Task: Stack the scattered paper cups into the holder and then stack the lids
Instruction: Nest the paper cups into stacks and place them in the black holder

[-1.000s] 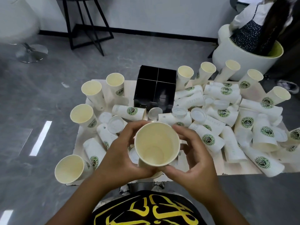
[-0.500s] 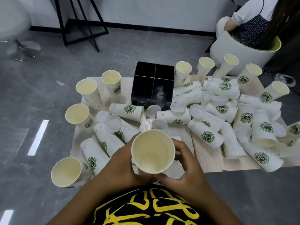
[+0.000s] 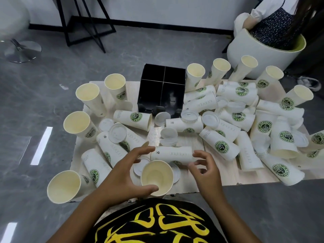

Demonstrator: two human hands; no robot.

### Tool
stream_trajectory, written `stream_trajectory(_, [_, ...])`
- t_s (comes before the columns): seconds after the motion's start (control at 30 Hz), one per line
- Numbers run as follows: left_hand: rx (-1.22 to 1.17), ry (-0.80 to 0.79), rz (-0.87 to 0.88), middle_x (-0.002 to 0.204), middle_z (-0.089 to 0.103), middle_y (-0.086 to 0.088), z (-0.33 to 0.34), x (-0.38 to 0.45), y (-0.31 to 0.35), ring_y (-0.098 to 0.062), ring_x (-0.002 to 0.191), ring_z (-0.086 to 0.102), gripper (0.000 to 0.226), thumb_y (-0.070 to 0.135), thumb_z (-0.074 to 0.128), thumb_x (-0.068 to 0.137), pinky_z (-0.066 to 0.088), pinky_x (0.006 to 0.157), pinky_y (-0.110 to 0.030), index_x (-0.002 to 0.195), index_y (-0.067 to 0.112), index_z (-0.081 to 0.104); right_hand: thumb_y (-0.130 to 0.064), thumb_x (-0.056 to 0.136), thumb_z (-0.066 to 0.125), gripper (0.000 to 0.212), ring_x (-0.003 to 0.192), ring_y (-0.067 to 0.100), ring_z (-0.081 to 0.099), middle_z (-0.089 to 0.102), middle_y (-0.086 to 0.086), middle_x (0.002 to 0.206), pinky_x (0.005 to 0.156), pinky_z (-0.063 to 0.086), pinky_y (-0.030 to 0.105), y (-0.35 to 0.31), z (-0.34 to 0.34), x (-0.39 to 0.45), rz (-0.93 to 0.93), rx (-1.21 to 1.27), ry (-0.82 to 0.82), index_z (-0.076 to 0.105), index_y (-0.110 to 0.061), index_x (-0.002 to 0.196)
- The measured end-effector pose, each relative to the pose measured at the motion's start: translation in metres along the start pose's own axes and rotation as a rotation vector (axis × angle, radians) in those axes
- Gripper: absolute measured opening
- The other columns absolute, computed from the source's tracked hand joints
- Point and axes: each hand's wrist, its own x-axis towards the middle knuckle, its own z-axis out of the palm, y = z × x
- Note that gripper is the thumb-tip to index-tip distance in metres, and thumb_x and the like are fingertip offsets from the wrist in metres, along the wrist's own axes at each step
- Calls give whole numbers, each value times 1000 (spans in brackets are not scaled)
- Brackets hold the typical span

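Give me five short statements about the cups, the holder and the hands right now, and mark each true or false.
1. The black holder has four compartments. True.
2. Cups are already stacked in the holder. False: no cups show in it.
3. The upright cup at the near table edge has its mouth facing up. True.
4. The right hand grips a lid. False: its fingers are spread and hold nothing.
5. The left hand has its thumb at the upright cup's near rim. True.
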Motion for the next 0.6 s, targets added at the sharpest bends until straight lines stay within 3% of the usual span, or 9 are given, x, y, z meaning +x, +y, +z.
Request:
stream_trajectory(0.13, [-2, 48, -11, 144, 56, 23, 1, 9, 5, -5, 134, 54, 86, 31, 96, 69, 47, 110, -34, 142, 43, 51, -26, 87, 82, 36, 79, 11, 57, 68, -9, 113, 72, 46, 23, 34, 3, 39, 154, -89, 77, 64, -26, 118])
stream_trajectory(0.23, [-13, 69, -7, 141, 59, 23, 2, 15, 7, -6, 135, 54, 84, 25, 95, 71, 47, 107, -30, 141, 39, 50, -27, 86, 82, 32, 95, 17, 63, 69, -7, 107, 83, 47, 31, 58, 9, 61, 223, -136, 95, 67, -21, 114])
stream_trajectory(0.33, [-13, 88, -9, 140, 60, 22, 2, 20, 7, -7, 135, 55, 81, 24, 93, 73, 48, 107, -32, 141, 39, 51, -26, 87, 81, 14, 92, 22, 70, 73, -8, 95, 84, 54, 35, 71, 12, 74, 260, -135, 103, 72, -25, 98])
stream_trajectory(0.47, [-15, 109, -14, 140, 60, 22, 3, 25, 7, -7, 133, 56, 82, 24, 92, 75, 50, 105, -34, 142, 39, 48, -19, 86, 80, 15, 80, 22, 71, 76, -2, 84, 77, 56, 36, 75, 13, 79, 256, -87, 104, 72, -30, 81])
stream_trajectory(0.6, [-8, 132, 3, 138, 59, 24, -1, 29, 9, -5, 132, 56, 83, 28, 91, 77, 51, 105, -34, 144, 40, 45, -17, 86, 80, 12, 75, 15, 67, 76, -4, 81, 77, 54, 36, 50, 9, 76, 159, -30, 118, 76, -26, 80])
